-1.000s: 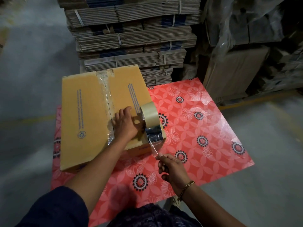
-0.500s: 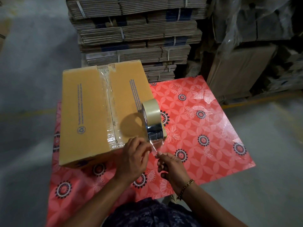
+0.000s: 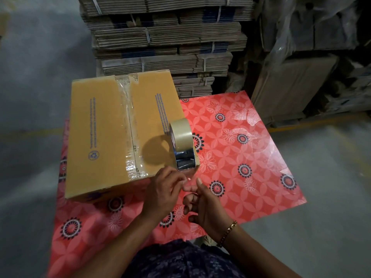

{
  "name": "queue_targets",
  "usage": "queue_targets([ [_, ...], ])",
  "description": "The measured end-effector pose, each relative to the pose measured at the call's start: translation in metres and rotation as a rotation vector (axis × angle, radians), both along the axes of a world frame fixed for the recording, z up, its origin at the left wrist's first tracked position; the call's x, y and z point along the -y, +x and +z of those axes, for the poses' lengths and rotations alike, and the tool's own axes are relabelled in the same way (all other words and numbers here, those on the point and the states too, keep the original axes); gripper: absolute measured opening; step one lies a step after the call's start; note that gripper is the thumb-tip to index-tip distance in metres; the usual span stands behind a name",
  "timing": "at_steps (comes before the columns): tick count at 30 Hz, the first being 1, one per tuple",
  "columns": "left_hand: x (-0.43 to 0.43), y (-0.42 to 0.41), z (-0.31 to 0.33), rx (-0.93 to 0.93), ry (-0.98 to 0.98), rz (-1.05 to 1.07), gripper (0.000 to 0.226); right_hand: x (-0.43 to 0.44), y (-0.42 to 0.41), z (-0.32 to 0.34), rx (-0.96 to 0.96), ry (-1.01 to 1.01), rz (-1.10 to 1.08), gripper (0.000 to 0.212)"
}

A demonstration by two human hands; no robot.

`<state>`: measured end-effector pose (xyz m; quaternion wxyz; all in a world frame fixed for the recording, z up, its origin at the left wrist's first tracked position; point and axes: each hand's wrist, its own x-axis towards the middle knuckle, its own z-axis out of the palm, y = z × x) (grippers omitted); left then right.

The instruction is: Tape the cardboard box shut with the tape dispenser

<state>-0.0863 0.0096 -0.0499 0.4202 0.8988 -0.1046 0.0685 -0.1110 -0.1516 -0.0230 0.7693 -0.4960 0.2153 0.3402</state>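
Note:
A closed yellow-brown cardboard box lies on the left part of a red floral table. Clear tape runs along its centre seam from the far edge to the near edge. The tape dispenser, holding a pale roll, stands on the box's near right corner. Just in front of it, my left hand pinches its fingertips together at the dispenser's mouth. My right hand meets it from the right, fingers curled, index raised. A short clear strip between them is barely visible.
Bundled stacks of flattened cartons rise directly behind the box. Plastic-wrapped cartons and a leaning board stand at the back right. Grey concrete floor surrounds the table.
My left hand left the box top beside the dispenser and came to the near corner, joining my right hand at the tape end. The dispenser stayed put.

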Motion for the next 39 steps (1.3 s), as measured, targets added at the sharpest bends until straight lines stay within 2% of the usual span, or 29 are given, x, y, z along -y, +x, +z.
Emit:
queue_targets([
  [2, -0.002, -0.001, 0.002, -0.023, -0.047, 0.031, 0.004, 0.01, -0.004, -0.005, 0.106, -0.129, 0.052, 0.038],
  [5, -0.006, -0.005, 0.005, -0.041, -0.073, 0.019, 0.004, 0.029, -0.003, -0.018, 0.382, -0.507, 0.038, 0.021],
  [9, -0.004, -0.006, 0.006, -0.064, -0.127, 0.033, 0.004, 0.035, 0.014, -0.02, 0.669, -0.751, 0.11, 0.026],
  [13, -0.001, -0.008, 0.006, -0.071, -0.15, 0.031, 0.004, 0.029, 0.026, -0.018, 0.837, -0.778, 0.173, 0.021],
  [15, -0.001, -0.008, 0.005, -0.082, -0.157, 0.042, 0.003, 0.029, 0.029, -0.019, 0.874, -0.769, 0.2, 0.021],
  [19, -0.001, -0.005, 0.003, -0.148, -0.213, 0.029, 0.003, 0.032, 0.033, -0.024, 0.921, -0.765, 0.193, 0.01],
  [24, 0.0, -0.003, 0.001, -0.268, -0.301, 0.037, 0.006, 0.038, 0.04, -0.027, 0.869, -0.748, 0.23, 0.006],
  [28, -0.001, -0.002, 0.001, -0.418, -0.413, 0.11, 0.014, 0.038, 0.045, -0.02, 0.723, -0.665, 0.245, 0.005],
  [33, 0.005, -0.001, 0.008, -0.593, -0.581, 0.197, 0.009, 0.04, 0.053, -0.009, 0.654, -0.602, 0.296, 0.003],
  [39, 0.016, 0.007, 0.017, -0.742, -0.746, 0.339, 0.007, 0.036, 0.067, 0.0, 0.451, -0.565, 0.318, 0.008],
])
